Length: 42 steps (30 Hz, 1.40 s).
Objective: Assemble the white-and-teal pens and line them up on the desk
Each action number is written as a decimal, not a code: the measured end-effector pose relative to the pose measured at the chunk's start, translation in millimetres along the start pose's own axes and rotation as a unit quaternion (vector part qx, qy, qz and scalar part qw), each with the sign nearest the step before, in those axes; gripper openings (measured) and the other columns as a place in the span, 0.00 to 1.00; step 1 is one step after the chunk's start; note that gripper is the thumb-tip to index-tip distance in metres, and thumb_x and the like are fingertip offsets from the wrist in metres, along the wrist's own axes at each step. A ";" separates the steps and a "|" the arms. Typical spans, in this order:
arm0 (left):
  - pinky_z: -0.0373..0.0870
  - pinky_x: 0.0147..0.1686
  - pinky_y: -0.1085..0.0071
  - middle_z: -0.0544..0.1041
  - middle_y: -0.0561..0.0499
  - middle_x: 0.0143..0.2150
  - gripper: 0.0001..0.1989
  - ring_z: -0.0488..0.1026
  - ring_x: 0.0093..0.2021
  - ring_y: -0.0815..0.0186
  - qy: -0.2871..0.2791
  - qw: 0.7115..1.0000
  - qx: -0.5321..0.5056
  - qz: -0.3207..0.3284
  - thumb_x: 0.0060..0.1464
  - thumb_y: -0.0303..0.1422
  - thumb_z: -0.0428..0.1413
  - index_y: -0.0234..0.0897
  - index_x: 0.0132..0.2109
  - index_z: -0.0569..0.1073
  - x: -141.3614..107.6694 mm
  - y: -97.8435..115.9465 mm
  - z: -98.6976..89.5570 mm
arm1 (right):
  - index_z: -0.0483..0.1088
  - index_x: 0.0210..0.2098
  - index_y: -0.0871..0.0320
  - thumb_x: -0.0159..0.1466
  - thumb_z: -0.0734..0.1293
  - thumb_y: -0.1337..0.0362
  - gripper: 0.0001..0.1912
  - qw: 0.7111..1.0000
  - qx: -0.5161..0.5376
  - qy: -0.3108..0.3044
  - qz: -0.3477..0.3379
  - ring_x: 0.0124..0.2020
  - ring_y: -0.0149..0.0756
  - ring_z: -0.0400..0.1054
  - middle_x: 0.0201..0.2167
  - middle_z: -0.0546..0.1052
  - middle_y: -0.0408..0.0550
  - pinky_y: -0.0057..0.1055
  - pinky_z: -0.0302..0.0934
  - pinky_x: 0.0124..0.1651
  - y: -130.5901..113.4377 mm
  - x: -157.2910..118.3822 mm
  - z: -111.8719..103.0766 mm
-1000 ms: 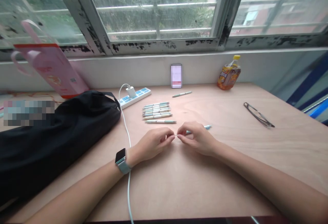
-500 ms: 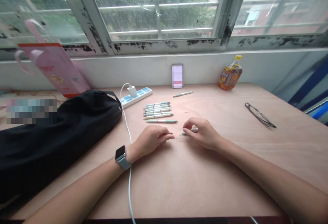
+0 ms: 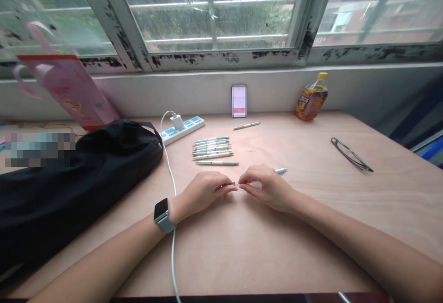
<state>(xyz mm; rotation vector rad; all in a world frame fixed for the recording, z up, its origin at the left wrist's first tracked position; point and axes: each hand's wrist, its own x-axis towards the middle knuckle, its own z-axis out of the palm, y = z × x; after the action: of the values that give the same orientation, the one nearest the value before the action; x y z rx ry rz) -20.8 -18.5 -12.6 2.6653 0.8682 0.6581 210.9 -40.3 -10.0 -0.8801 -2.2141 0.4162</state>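
My left hand (image 3: 204, 192) pinches a small metal pen part (image 3: 233, 184) between thumb and fingertips. My right hand (image 3: 266, 187) holds a slim pen (image 3: 281, 171) whose pale blue end sticks out past the fingers, with most of its barrel hidden. The fingertips of both hands almost meet, the small part between them. Just beyond my hands lies a single pen (image 3: 217, 163), below a neat row of several similar pens (image 3: 212, 148). Another pen (image 3: 246, 125) lies further back.
A wooden desk (image 3: 311, 210) runs along a window sill. On it are a black bag (image 3: 86, 178), a power strip (image 3: 182, 130) with a charger and white cable, a propped phone (image 3: 239, 100), an orange drink bottle (image 3: 311, 99) and glasses (image 3: 350, 154).
My hands have come back together from their slightly wider spacing, closing the gap between the small metal part and the pen in my right hand.
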 end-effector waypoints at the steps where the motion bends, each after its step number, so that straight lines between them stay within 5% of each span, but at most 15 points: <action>1: 0.62 0.31 0.74 0.78 0.50 0.29 0.19 0.72 0.28 0.68 0.002 1.000 -0.005 -0.002 0.66 0.44 0.51 0.36 0.36 0.78 0.0 -0.1 0.0 | 0.75 0.35 0.57 0.65 0.69 0.68 0.03 1.000 -0.008 -0.004 -0.006 0.33 0.32 0.71 0.31 0.79 0.44 0.32 0.61 0.44 0.9 -0.3 0.5; 17: 0.63 0.31 0.72 0.78 0.48 0.32 0.20 0.73 0.30 0.67 -0.004 0.993 0.091 0.073 0.70 0.40 0.46 0.34 0.37 0.75 0.0 8.9 -0.6 | 0.76 0.36 0.58 0.66 0.70 0.65 0.04 0.998 -0.038 -0.011 -0.045 0.32 0.32 0.71 0.30 0.80 0.44 0.31 0.57 0.43 8.9 -2.3 7.5; 28: 0.63 0.31 0.72 0.78 0.48 0.32 0.20 0.73 0.30 0.67 -0.031 0.993 0.096 0.056 0.72 0.37 0.43 0.35 0.36 0.74 -1.0 14.6 -0.9 | 0.77 0.35 0.57 0.67 0.69 0.64 0.05 1.000 0.004 -0.006 -0.012 0.31 0.31 0.71 0.29 0.79 0.44 0.29 0.59 0.42 2.5 -1.1 4.9; 42: 0.58 0.28 0.71 0.76 0.50 0.29 0.20 0.70 0.27 0.68 0.003 0.990 0.122 0.077 0.71 0.40 0.45 0.35 0.35 0.73 0.1 14.6 -1.0 | 0.77 0.33 0.57 0.66 0.70 0.65 0.06 1.000 -0.017 -0.009 -0.017 0.31 0.31 0.70 0.29 0.80 0.44 0.29 0.58 0.41 4.5 0.7 5.1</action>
<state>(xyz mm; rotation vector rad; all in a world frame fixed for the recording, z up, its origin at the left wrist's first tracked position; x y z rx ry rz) -14.1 -29.8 -6.1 2.9752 0.7950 0.6294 209.0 -36.8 -15.6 -0.8579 -2.2556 0.3728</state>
